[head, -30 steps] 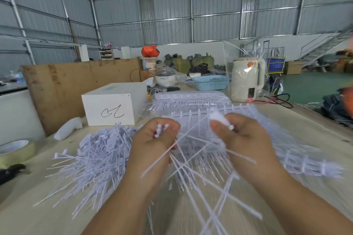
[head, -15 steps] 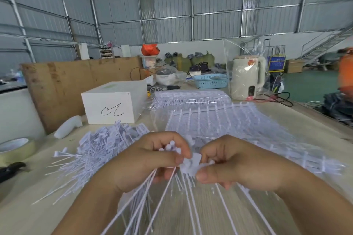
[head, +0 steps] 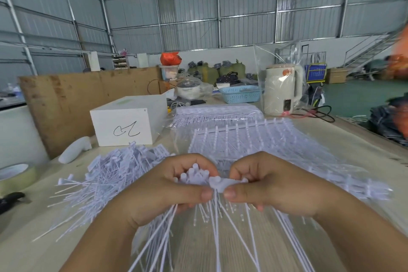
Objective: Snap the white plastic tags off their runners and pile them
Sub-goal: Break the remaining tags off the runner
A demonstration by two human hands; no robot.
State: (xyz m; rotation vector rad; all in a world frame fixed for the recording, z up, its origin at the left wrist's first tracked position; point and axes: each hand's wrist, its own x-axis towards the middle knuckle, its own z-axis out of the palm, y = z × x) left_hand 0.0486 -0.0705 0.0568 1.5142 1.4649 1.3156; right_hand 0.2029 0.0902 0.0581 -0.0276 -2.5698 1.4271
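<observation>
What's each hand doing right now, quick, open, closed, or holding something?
Left hand: closed, gripping a bundle of snapped-off tags.
Right hand: closed, pinching the runner piece between thumb and fingers.

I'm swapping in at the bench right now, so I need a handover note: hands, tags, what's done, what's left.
Left hand: grips a bunch of snapped-off tags.
Right hand: pinches the tag head now being broken off.
Done: loose tags in a pile to the left on the table.
Left: add the bunch to the pile; uncut runner sheets lie ahead, a bagged stack behind.
</observation>
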